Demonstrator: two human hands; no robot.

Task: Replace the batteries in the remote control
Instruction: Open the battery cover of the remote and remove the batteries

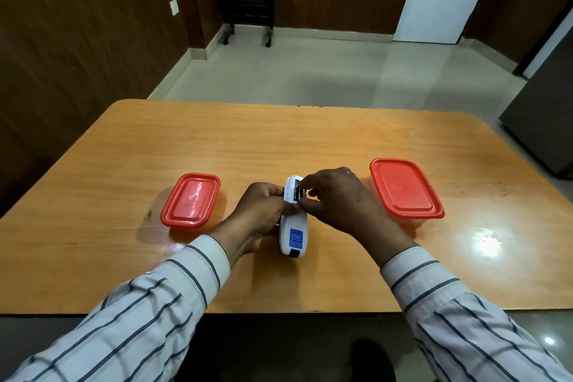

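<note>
While my left hand (263,205) wraps around the white remote control (291,226) from its left side, holding it back-up just above the table (310,139), I have my right hand (335,195) at the far end, fingertips pinched on a dark battery (298,190) in the open compartment. The remote's long axis runs straight away from me, label end nearest, so the battery lies along that same line and the right hand is the nearer one to it. I can't tell whether it is going in or coming out. Two red-lidded containers (190,201) sit well apart on either side, both closed.
</note>
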